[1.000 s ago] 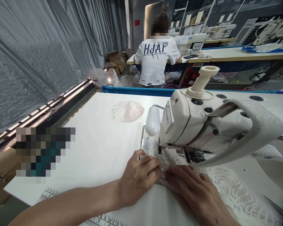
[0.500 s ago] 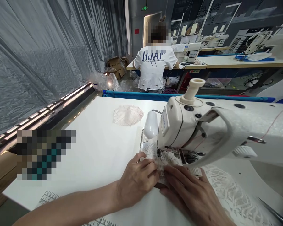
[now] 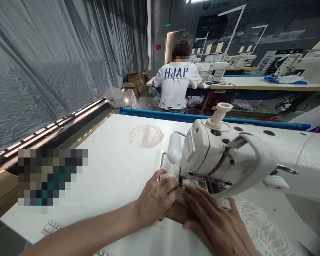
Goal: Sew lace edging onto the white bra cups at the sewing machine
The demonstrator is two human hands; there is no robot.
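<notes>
White lace (image 3: 261,220) in looping openwork pattern at 4 o'clock, off-white sewing machine (image 3: 200,145) at 3 o'clock, pale pink sheer piece (image 3: 147,136), white tabletop (image 3: 117,170), black ruler markings (image 3: 52,227) at 8 o'clock, grey curtain (image 3: 56,53) at 10 o'clock

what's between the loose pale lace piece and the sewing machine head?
Head view: a white rounded cylinder, close beside the sewing machine head; then white tabletop across to the pale lace piece.

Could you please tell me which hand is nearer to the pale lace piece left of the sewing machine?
Left: the left hand is below the pale lace piece in the picture; the right hand is farther off, below and to its right.
</notes>
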